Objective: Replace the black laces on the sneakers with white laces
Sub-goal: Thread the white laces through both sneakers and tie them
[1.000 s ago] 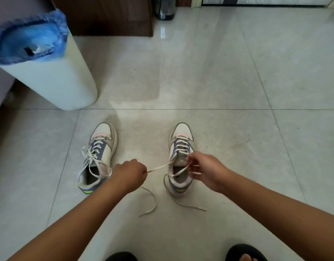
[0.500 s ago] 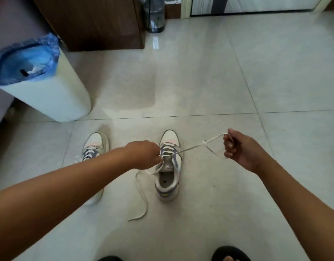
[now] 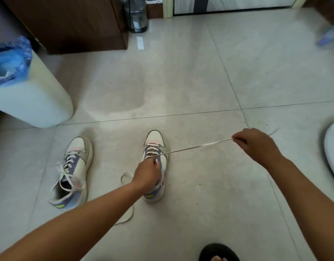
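Head view, nearest first: a dark slipper (image 3: 218,252) with toes showing sits at the bottom edge on the pale glossy tiled floor (image 3: 200,81). Both bare forearms reach forward from there. The loose end of a flat white lace (image 3: 196,146) trails on the tiles in a loop just left of the left forearm, running down toward the lower frame. The left hand (image 3: 147,175) rests on the right-hand white, lilac and pink sneaker (image 3: 156,147), over its tongue and upper eyelets; its fingers are curled down onto the lacing, but what exactly they pinch there is hidden by the hand itself. From the sneaker's eyelets the same white lace runs taut, up and to the right, to the right hand (image 3: 255,146), which is held well clear of the shoe with fingertips and thumb pinched on the lace; a short tail pokes out beyond the hand. The left-hand matching sneaker (image 3: 72,170) stands apart on the floor, laced in white with its ends lying loose across the opening. Farther left is a white cylindrical bin with a blue plastic liner (image 3: 30,98). Beyond it stand a dark brown wooden cabinet (image 3: 72,23) and a clear water jug (image 3: 137,15).
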### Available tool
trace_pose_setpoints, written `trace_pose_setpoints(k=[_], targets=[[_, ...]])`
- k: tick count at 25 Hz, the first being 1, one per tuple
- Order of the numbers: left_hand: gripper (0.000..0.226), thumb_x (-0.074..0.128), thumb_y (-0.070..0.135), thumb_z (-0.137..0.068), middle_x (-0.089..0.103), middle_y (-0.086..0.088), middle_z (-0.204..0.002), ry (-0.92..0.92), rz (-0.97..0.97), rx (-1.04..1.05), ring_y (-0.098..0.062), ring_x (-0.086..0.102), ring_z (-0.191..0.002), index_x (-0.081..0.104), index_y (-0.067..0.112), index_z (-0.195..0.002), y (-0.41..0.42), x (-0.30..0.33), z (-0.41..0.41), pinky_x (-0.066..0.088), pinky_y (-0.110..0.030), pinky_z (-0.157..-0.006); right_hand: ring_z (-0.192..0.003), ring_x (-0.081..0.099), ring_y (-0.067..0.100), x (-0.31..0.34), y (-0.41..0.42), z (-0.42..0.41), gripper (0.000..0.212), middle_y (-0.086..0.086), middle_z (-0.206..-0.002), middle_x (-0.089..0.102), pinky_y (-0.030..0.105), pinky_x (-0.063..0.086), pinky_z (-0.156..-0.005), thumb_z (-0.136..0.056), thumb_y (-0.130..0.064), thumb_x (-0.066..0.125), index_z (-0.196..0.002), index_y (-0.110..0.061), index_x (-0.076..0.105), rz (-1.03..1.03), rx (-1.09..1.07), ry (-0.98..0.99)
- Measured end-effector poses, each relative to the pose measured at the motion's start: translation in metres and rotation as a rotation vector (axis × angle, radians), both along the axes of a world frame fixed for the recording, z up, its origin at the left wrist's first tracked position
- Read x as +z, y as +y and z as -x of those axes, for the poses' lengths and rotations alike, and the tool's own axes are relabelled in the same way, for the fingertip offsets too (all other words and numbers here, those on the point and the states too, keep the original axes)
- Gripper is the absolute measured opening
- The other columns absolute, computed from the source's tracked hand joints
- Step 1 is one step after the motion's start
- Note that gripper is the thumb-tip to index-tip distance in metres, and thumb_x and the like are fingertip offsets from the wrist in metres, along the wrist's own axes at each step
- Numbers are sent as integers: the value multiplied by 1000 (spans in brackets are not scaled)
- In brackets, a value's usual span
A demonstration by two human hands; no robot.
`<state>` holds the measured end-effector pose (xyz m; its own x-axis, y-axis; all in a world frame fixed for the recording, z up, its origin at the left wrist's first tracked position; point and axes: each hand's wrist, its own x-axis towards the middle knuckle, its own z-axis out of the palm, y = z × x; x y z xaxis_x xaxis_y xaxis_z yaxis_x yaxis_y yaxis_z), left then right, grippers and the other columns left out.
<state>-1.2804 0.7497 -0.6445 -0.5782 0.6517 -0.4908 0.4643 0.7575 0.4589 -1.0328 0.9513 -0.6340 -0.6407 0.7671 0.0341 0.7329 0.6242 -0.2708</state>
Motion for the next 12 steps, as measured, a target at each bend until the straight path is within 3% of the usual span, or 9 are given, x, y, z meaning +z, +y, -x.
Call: trace_pose_setpoints(k=[4, 8, 9, 12], targets=[[31, 42, 24, -97, 64, -17, -97, -88, -103, 147, -30, 56, -89, 60, 7, -79, -12, -11, -13, 33, -28, -68, -70, 59, 37, -14, 4, -16, 7, 15, -75, 68, 40, 48, -61, -80, -9, 71, -83, -2, 71, -194, -206, 98], [28, 43, 22, -96, 59, -9, -81, -119, -139, 235, -26, 52, -79, 52, 11, -72, -13, -15, -15, 34, -28, -66, -80, 54, 32, -24, -6, -9, 13, 13, -82, 65, 34, 40, -64, -86, -16, 66, -82, -3, 67, -11, -472, 236], [28, 43, 22, -96, 60, -11, -83, -122, -144, 234, -28, 53, -80, 51, 10, -72, -12, -16, -15, 33, -28, -66, -85, 54, 32, -26, -8, -8, 14, 13, -87, 65, 34, 41, -66, -87, -18, 65, -85, -5, 66, 48, -502, 183], [33, 40, 22, -97, 61, -18, -92, -147, -146, 215, -32, 55, -88, 45, 12, -66, -11, -21, -16, 32, -29, -66, -109, 51, 32, -37, -18, 3, 25, 11, -116, 61, 39, 41, -86, -89, -24, 61, -110, -12, 64, 220, -438, -271]])
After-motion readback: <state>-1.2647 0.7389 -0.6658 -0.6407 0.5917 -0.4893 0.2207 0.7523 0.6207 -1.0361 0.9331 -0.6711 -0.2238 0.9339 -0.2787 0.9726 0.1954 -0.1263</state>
